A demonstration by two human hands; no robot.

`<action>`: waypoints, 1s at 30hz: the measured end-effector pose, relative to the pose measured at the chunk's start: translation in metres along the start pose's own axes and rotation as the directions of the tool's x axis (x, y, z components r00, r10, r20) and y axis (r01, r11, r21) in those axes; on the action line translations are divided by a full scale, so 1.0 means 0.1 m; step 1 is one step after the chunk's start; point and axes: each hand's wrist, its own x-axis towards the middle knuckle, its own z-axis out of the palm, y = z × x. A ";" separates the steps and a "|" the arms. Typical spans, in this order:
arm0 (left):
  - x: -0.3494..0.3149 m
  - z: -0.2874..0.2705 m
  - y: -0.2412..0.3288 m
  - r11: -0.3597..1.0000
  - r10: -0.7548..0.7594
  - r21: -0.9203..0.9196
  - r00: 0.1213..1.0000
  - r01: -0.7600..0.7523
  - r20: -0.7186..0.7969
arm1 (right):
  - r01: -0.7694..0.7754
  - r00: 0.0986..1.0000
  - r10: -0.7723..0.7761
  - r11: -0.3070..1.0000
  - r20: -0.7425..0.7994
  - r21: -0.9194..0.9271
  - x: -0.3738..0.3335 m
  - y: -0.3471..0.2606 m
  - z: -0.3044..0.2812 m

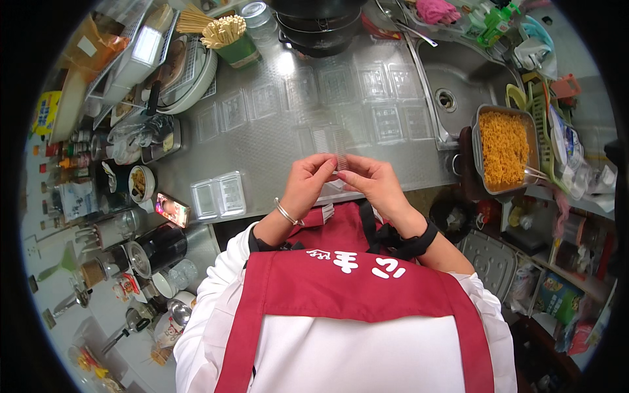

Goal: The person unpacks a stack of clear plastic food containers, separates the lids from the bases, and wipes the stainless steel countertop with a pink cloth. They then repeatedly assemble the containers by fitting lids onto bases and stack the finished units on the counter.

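Note:
Before my chest, at the counter's near edge, my left hand and my right hand meet with thumbs and fingertips pinched. Between them they hold a clear plastic box with ribbed walls. Its lower part is hidden behind my fingers. Several more clear plastic boxes lie opened in rows on the steel counter beyond my hands. To the left of my hands, by the front edge, sits another opened clear box, perhaps stacked; I cannot tell.
Noodles fill a grey tray at the right, beside the steel sink. A lit phone leans at the left near a white bowl. Wooden sticks stand in a green box. A black pot occupies the back.

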 end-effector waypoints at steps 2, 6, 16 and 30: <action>0.00 -0.02 0.00 0.998 0.015 0.058 1.000 -0.016 0.009 | 0.033 0.999 -0.032 0.999 -0.020 0.017 -0.01 0.03 0.01; -0.01 -0.02 -0.02 0.982 0.038 0.183 0.998 -0.045 0.041 | 0.060 0.998 -0.059 0.998 -0.037 0.023 -0.03 0.06 0.02; -0.03 0.07 -0.02 0.994 0.028 0.110 1.000 -0.028 0.004 | 0.025 0.999 -0.021 0.996 -0.045 0.084 -0.07 0.09 -0.05; -0.01 0.10 0.00 0.961 0.079 0.263 0.996 -0.086 0.038 | -0.017 0.998 0.027 0.989 -0.061 0.146 -0.06 0.09 -0.12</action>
